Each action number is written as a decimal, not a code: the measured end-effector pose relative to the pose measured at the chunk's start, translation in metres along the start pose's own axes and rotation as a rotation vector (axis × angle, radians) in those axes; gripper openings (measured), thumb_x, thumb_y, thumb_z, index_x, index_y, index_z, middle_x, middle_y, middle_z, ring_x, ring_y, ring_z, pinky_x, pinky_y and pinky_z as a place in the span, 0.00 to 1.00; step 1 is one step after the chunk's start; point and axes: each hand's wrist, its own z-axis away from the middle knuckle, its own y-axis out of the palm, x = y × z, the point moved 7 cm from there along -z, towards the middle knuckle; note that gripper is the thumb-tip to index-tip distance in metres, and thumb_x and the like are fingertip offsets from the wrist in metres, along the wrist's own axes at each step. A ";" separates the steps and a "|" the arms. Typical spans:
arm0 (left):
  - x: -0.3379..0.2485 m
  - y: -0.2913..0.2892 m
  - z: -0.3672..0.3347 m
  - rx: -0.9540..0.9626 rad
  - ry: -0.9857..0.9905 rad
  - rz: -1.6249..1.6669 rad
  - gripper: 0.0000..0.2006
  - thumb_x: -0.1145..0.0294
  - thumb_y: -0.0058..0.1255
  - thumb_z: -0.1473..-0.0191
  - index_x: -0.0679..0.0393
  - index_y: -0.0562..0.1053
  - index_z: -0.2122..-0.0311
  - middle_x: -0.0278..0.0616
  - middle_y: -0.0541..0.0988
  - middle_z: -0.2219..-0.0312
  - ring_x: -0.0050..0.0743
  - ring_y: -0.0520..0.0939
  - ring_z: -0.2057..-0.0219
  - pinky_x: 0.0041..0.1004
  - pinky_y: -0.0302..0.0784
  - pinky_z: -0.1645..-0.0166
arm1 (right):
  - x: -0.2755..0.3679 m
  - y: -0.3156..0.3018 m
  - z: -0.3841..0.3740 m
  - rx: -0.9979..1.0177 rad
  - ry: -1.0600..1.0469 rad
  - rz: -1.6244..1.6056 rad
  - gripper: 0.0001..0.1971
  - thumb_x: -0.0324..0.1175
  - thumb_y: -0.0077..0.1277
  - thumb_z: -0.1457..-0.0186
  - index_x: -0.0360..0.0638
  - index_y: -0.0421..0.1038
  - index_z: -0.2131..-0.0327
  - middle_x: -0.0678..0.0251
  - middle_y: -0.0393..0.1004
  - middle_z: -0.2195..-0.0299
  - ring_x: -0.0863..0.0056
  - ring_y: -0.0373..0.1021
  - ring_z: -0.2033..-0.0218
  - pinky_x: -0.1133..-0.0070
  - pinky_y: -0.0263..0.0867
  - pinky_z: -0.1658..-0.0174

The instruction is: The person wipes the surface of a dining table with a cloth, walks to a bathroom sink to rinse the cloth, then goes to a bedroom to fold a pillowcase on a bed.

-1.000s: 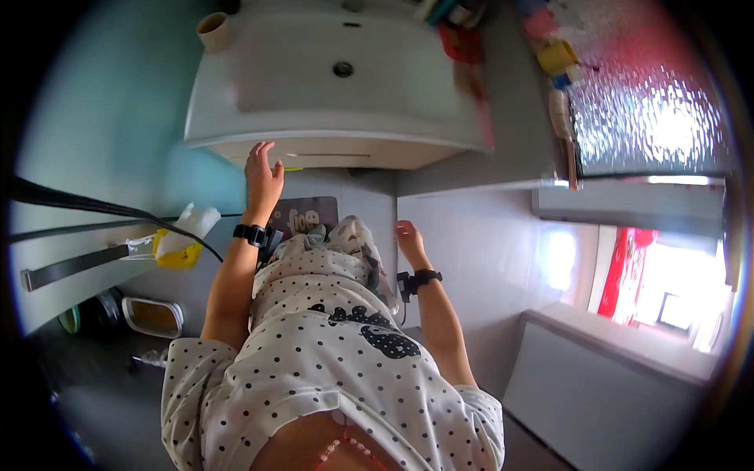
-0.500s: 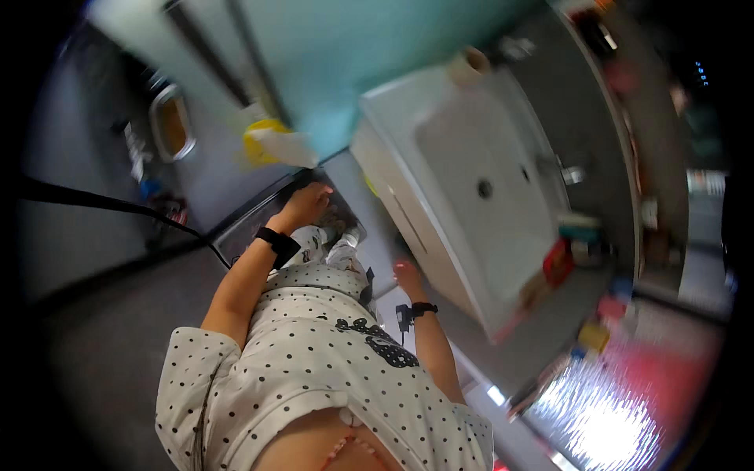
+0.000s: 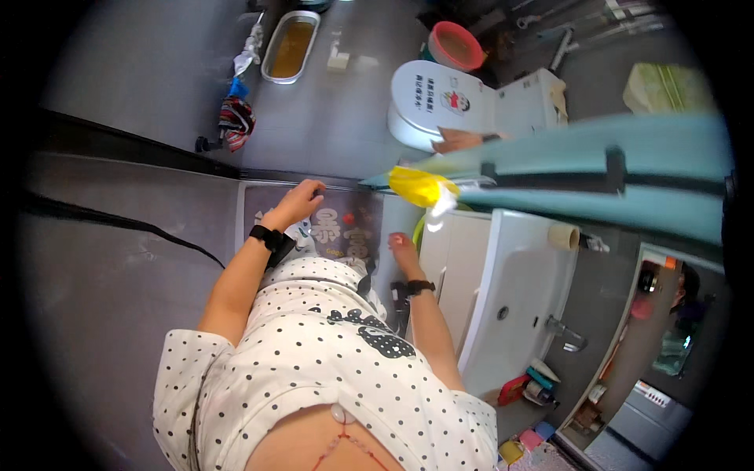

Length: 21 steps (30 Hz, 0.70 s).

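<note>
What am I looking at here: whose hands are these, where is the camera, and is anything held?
There is no machine: these are a person's bare left hand and right hand, with black bands on both wrists. A wide fisheye camera on the head looks down, so edges bend. Neither hand visibly holds anything. The left appears above a floor mat; the right is beside the cabinet under a white sink. A beige cup stands on the sink's rim. Farther off is a toilet, lid down.
</note>
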 end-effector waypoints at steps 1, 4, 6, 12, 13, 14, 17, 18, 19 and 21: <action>0.003 -0.014 -0.002 -0.063 0.025 0.011 0.14 0.69 0.45 0.53 0.59 0.67 0.58 0.47 0.70 0.59 0.43 0.73 0.60 0.33 0.68 0.56 | 0.024 0.013 -0.009 0.071 0.047 -0.037 0.11 0.36 0.47 0.52 0.40 0.69 0.66 0.58 0.73 0.71 0.65 0.70 0.67 0.75 0.65 0.64; 0.013 -0.049 -0.008 -0.161 0.007 0.076 0.14 0.71 0.45 0.52 0.61 0.67 0.57 0.47 0.70 0.59 0.41 0.73 0.59 0.31 0.67 0.55 | 0.108 0.055 -0.027 0.276 -0.179 0.133 0.12 0.35 0.48 0.53 0.39 0.69 0.65 0.58 0.73 0.73 0.66 0.70 0.69 0.74 0.65 0.65; 0.020 -0.067 -0.010 -0.197 -0.047 0.176 0.14 0.73 0.44 0.51 0.63 0.66 0.57 0.46 0.71 0.59 0.38 0.72 0.56 0.29 0.66 0.52 | 0.154 0.074 -0.041 0.434 -0.263 0.298 0.13 0.35 0.48 0.53 0.38 0.68 0.65 0.58 0.73 0.74 0.68 0.70 0.70 0.75 0.65 0.66; 0.007 -0.109 -0.027 -0.319 0.023 0.202 0.14 0.71 0.44 0.52 0.61 0.67 0.59 0.47 0.71 0.63 0.37 0.73 0.63 0.30 0.68 0.58 | 0.228 0.069 -0.103 0.286 -0.293 0.074 0.14 0.33 0.49 0.53 0.38 0.68 0.62 0.57 0.72 0.67 0.68 0.70 0.69 0.75 0.65 0.66; 0.005 -0.109 -0.034 -0.318 0.013 0.207 0.14 0.71 0.44 0.52 0.61 0.67 0.59 0.47 0.71 0.63 0.37 0.73 0.63 0.30 0.68 0.58 | 0.229 0.062 -0.109 0.295 -0.287 0.075 0.14 0.33 0.49 0.53 0.38 0.68 0.62 0.57 0.72 0.67 0.68 0.70 0.69 0.75 0.65 0.66; 0.007 -0.113 -0.042 -0.303 0.006 0.256 0.14 0.71 0.44 0.52 0.61 0.67 0.59 0.47 0.71 0.63 0.37 0.73 0.63 0.29 0.68 0.58 | 0.243 0.050 -0.120 0.233 -0.244 0.033 0.15 0.33 0.49 0.53 0.38 0.67 0.61 0.57 0.71 0.65 0.68 0.70 0.68 0.76 0.65 0.64; 0.007 -0.124 -0.067 -0.271 -0.016 0.326 0.14 0.70 0.44 0.52 0.62 0.67 0.58 0.47 0.72 0.64 0.35 0.73 0.63 0.29 0.68 0.58 | 0.248 0.025 -0.154 0.148 -0.202 -0.022 0.17 0.33 0.49 0.53 0.38 0.65 0.58 0.57 0.70 0.61 0.68 0.69 0.65 0.76 0.64 0.62; 0.007 -0.129 -0.076 -0.256 -0.029 0.348 0.14 0.70 0.44 0.52 0.62 0.67 0.58 0.46 0.72 0.64 0.34 0.73 0.63 0.29 0.68 0.58 | 0.247 0.019 -0.166 0.124 -0.207 -0.033 0.17 0.33 0.49 0.52 0.38 0.64 0.57 0.57 0.70 0.60 0.68 0.69 0.65 0.77 0.64 0.61; 0.008 -0.135 -0.085 -0.260 -0.034 0.344 0.14 0.70 0.44 0.52 0.62 0.67 0.58 0.46 0.72 0.64 0.34 0.73 0.63 0.29 0.68 0.58 | 0.246 0.017 -0.176 0.130 -0.208 -0.037 0.17 0.33 0.49 0.52 0.38 0.64 0.57 0.57 0.70 0.60 0.68 0.69 0.65 0.77 0.64 0.61; 0.008 -0.147 -0.105 -0.282 -0.019 0.309 0.14 0.70 0.44 0.52 0.63 0.67 0.58 0.47 0.72 0.64 0.34 0.73 0.63 0.29 0.68 0.58 | 0.241 0.009 -0.198 0.118 -0.151 -0.062 0.18 0.33 0.49 0.52 0.38 0.64 0.57 0.57 0.69 0.60 0.68 0.69 0.65 0.76 0.64 0.61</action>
